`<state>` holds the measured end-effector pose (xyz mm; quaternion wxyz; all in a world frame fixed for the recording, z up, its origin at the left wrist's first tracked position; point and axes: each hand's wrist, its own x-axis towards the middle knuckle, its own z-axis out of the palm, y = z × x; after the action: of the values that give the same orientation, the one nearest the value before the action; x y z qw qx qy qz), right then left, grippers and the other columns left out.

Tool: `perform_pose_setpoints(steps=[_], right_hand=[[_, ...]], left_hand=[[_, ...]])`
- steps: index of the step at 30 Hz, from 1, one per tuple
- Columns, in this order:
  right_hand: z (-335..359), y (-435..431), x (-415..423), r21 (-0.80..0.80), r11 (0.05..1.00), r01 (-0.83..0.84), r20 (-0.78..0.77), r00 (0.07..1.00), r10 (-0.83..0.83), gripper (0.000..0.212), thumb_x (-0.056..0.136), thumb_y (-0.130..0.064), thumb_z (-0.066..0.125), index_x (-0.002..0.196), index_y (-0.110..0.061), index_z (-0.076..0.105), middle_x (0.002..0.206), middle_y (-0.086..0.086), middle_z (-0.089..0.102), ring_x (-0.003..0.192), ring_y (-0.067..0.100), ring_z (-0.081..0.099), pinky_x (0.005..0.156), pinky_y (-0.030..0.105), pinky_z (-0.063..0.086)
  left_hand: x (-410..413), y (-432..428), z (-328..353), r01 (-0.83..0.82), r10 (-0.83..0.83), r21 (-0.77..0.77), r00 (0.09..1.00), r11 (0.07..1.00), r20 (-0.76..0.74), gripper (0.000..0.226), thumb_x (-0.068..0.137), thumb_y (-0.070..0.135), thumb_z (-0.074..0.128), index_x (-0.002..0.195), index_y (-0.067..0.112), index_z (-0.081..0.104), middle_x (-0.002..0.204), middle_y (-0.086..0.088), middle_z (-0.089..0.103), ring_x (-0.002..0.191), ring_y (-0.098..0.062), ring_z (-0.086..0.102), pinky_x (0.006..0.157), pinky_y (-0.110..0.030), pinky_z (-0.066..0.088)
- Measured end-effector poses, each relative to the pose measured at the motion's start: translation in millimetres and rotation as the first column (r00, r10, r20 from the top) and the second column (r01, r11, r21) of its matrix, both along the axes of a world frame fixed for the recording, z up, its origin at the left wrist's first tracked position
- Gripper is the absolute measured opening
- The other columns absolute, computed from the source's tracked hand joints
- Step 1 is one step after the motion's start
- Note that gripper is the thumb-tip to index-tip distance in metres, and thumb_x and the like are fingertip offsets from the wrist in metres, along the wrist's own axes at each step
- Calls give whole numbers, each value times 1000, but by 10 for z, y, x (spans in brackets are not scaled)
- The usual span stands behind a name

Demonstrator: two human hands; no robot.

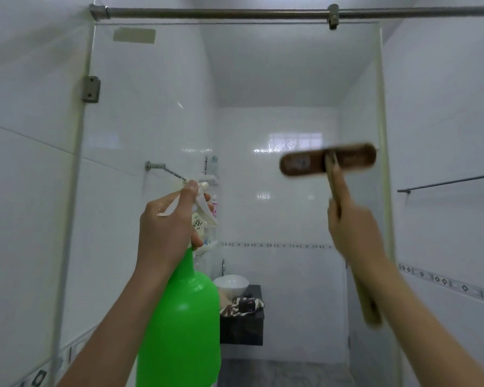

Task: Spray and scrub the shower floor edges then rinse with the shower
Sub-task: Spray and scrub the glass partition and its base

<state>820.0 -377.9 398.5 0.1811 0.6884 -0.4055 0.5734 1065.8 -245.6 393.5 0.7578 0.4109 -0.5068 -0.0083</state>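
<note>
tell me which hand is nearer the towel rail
Right. The right hand, holding the brush, is left of the rail; the left hand, on the spray bottle, is farther left.

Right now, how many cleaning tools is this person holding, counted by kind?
1 green spray bottle, gripped by the left hand
1 brown long-handled scrub brush, gripped by the right hand
Total: 2
</note>
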Motion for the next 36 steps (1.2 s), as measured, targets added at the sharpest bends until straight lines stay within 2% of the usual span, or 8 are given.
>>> perform_pose_setpoints(steps=[3,10,16,22,26,30,34,36], right_hand=[[-963,272,-122,175,984,-5,-17,1000,8,67,100,-22,40,150,-33,-3,45,-3,39,37,8,43,40,11,37],[260,-15,-461,25,999,44,80,996,-45,60,102,-21,34,151,-37,4,56,8,47,48,23,46,45,31,40],[-1287,326,-205,243,969,-41,-48,997,54,68,100,-23,41,149,-39,-3,47,-6,38,34,7,38,38,12,35],[-159,45,213,-5,1000,-16,-130,991,15,63,102,-23,33,151,-35,-4,48,-3,36,38,9,35,40,16,22],[-1009,146,373,94,994,-60,-122,990,71,71,99,-21,44,152,-36,-2,45,-8,31,34,6,30,37,16,22],[-1042,241,987,64,995,-74,-269,959,89,80,97,-17,45,148,-43,-12,47,-8,31,35,8,30,36,21,21],[-388,207,1573,15,984,-179,-262,949,177,78,101,-20,36,140,-49,-25,53,1,45,41,18,47,44,35,50],[-732,263,1505,83,982,-169,-234,955,184,85,97,-16,44,144,-48,-18,50,-2,41,38,14,42,40,32,47]], left_hand=[[-37,10,-51,31,-31,1,999,1000,-29,66,78,74,52,115,24,73,81,-13,77,38,-10,53,58,-30,41],[-213,-103,-114,43,-43,6,999,999,21,37,93,59,53,96,32,78,84,-18,75,37,-11,52,53,-28,42],[-187,-85,-276,42,-43,19,999,999,25,38,99,54,50,94,29,79,83,-19,75,37,-9,49,57,-30,42],[-44,61,-456,-6,5,44,1000,999,8,32,99,50,52,86,40,79,80,-25,72,38,-10,50,60,-33,43],[209,261,-572,-49,49,10,998,999,-37,35,97,53,53,94,30,80,79,-25,72,42,-5,52,70,-36,45],[431,434,-614,-119,119,-3,990,993,-74,33,103,40,52,89,25,78,91,-1,78,35,-13,44,43,-19,43],[591,574,-628,-209,209,15,977,978,-45,35,102,44,51,84,33,79,84,-1,77,37,-17,45,46,-24,43],[655,646,-635,-226,225,-3,973,974,-56,34,103,41,51,85,33,79,85,1,77,36,-16,44,44,-23,42]])
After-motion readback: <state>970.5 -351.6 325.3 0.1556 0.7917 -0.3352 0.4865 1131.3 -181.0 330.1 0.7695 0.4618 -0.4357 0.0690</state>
